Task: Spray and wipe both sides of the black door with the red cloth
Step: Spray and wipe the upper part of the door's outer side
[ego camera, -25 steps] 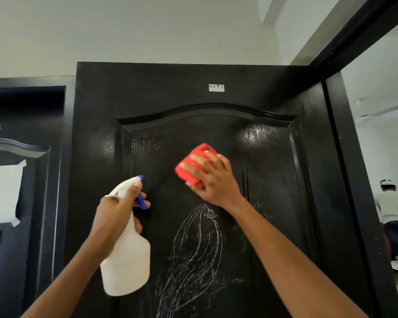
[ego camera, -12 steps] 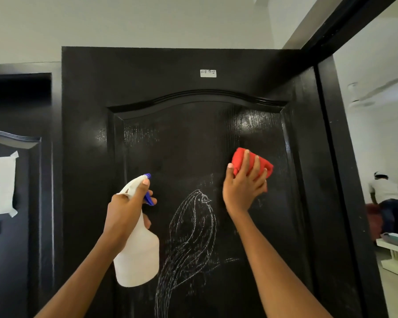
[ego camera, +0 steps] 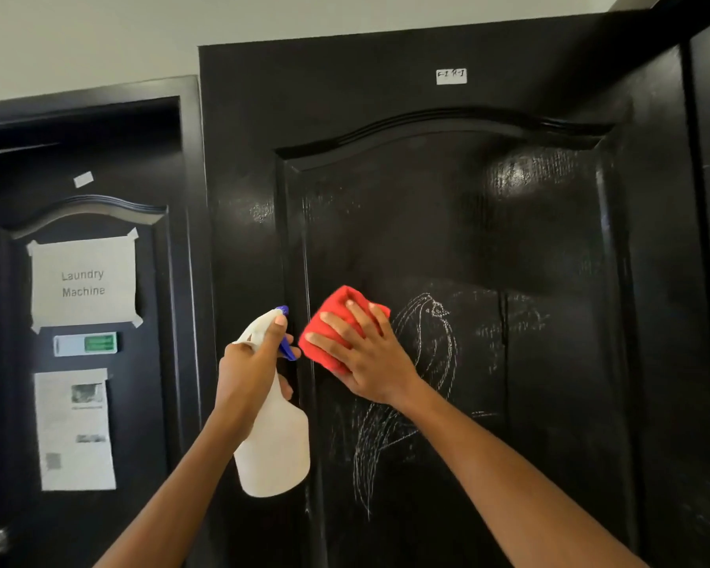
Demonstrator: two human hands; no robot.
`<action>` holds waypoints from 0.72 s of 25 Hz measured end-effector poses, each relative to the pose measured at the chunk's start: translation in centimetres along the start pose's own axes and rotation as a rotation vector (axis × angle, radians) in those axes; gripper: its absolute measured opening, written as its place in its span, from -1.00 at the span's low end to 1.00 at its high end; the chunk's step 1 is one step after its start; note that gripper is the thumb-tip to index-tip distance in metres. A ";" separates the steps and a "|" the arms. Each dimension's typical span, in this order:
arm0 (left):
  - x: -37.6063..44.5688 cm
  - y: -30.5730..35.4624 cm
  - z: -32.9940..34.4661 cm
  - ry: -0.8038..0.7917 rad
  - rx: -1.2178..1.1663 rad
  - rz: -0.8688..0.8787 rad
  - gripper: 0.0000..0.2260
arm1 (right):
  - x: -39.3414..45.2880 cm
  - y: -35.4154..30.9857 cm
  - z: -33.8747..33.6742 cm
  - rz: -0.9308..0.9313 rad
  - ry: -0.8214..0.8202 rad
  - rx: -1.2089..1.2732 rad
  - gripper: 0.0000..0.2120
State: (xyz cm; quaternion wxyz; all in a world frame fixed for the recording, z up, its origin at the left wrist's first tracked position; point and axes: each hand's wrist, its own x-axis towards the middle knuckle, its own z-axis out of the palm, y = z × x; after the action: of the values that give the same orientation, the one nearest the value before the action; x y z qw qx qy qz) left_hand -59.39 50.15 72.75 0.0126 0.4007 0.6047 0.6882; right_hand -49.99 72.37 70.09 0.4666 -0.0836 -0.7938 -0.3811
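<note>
Your right hand (ego camera: 367, 354) flat with fingers spread, pressing the red cloth (ego camera: 337, 325) on the black door (ego camera: 509, 248) (left edge of its panel, beside chalk scribbles (ego camera: 423, 362)), your left hand (ego camera: 251, 371) gripping the spray bottle (ego camera: 275, 444) just beside it.

My left hand (ego camera: 250, 373) grips the spray bottle (ego camera: 273, 440) upright, index finger up at 12 on the trigger head. R hand (ego camera: 365, 354), fingers spread twd 11, presses the red cloth (ego camera: 332, 327) flat. Both forearms reach up from 6.
</note>
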 end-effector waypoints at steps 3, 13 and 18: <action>-1.1 -0.6 1.1 -0.048 -0.022 -0.029 -0.59 | -4.7 4.1 -1.6 -0.005 0.019 -0.039 -0.48; -3.0 0.5 9.6 -0.121 -0.023 -0.014 -0.63 | -15.5 17.5 -7.8 1.205 0.194 0.070 -0.39; -4.4 0.7 8.5 -0.044 -0.014 -0.016 -0.64 | -6.3 9.7 -4.8 1.343 0.345 0.216 -0.40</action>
State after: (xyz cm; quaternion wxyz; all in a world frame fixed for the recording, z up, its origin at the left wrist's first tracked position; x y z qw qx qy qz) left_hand -51.23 54.73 70.56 0.0346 0.4108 0.6026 0.6833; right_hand -38.53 77.21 71.41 0.7260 -0.4475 -0.5184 0.0630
